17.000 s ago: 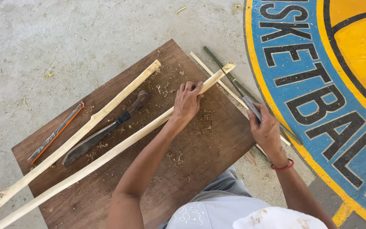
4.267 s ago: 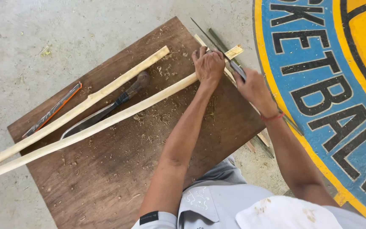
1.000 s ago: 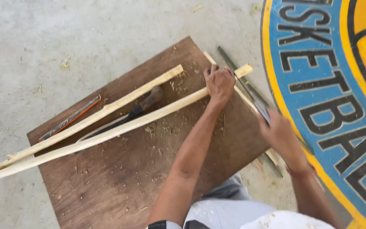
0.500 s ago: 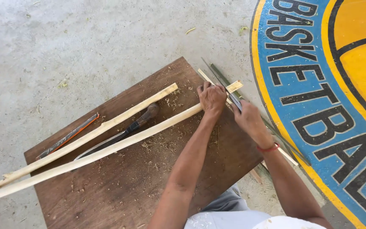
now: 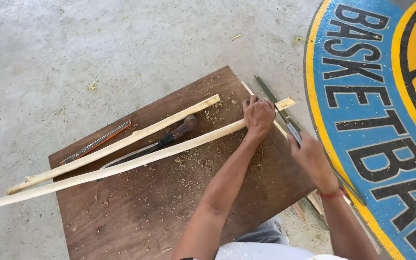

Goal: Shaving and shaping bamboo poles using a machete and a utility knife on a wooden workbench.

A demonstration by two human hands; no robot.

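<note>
Now your left hand (image 5: 258,115) still clamps the long pale stick (image 5: 121,166) near its far end on the brown board (image 5: 169,212), while your right hand (image 5: 311,156), closed round a small blade (image 5: 292,131), has drawn back from that end

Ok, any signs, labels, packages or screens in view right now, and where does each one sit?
Painted floor sign: on the concrete at the right, beside the wooden board; a curved blue band edged in yellow, with large black block letters, around an orange area with black lines.
No packages, labels or screens show.
</note>
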